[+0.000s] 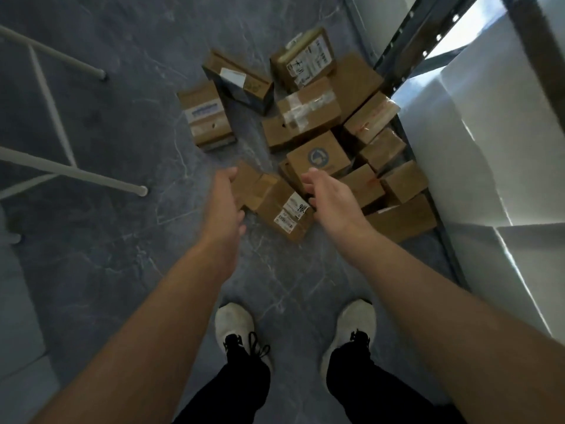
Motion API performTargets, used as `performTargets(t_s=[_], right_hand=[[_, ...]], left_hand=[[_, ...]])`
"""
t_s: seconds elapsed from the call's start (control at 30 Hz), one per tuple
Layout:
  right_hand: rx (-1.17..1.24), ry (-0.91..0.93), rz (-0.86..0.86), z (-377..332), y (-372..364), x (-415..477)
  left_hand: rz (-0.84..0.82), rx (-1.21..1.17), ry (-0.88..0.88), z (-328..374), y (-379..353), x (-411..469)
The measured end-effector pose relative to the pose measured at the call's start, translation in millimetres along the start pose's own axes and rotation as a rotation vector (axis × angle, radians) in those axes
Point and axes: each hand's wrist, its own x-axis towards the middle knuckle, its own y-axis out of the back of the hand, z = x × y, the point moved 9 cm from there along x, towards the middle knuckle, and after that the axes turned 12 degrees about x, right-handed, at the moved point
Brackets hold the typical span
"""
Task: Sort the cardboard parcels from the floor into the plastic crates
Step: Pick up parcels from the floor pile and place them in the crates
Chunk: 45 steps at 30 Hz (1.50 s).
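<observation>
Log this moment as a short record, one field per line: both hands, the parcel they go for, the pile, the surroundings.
left hand: open, extended down at the left side of the labelled parcel
right hand: open, extended down at its right side
contact: cannot tell
labelled parcel: on the floor, white labels on top, nearest the person
pile: cardboard parcels heaped beside the metal rack
floor: dark grey, marbled

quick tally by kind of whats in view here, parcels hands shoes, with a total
brown cardboard parcels on the floor: at least 13, since the pile overlaps
bare hands: 2, left hand and right hand
white shoes: 2
total: at least 17
</observation>
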Motion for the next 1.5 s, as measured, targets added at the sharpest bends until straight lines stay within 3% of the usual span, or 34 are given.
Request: performTargets(t_s=[0.27, 0.4, 0.5, 0.77, 1.07, 1.37, 1.5], right_hand=[[-0.164, 0.000, -0.098, 99, -29, 124], [-0.300, 0.109, -0.143, 112, -37, 161], [-0.380, 0.206, -0.156, 116, -44, 176], [-0.322, 0.174, -0.104, 114, -34, 173], [-0.215, 0.123, -0.086, 31, -29, 79], [-0.040, 0.190, -0.018, -91, -4, -36], [-0.022, 0.307, 0.044, -159, 9, -110]], left_hand=[[0.012, -0.096, 0.103, -102, -50, 133], [-0.034, -0.145, 0.115, -132, -66, 174], [-0.014, -0.190, 0.120, -141, -69, 190], [-0.033, -0.199, 0.111, -133, -69, 178], [0.009, -0.125, 0.102, -55, -23, 71], [0.049, -0.106, -0.045, 77, 8, -66], [0.034, -0.121, -0.113, 131, 28, -130]])
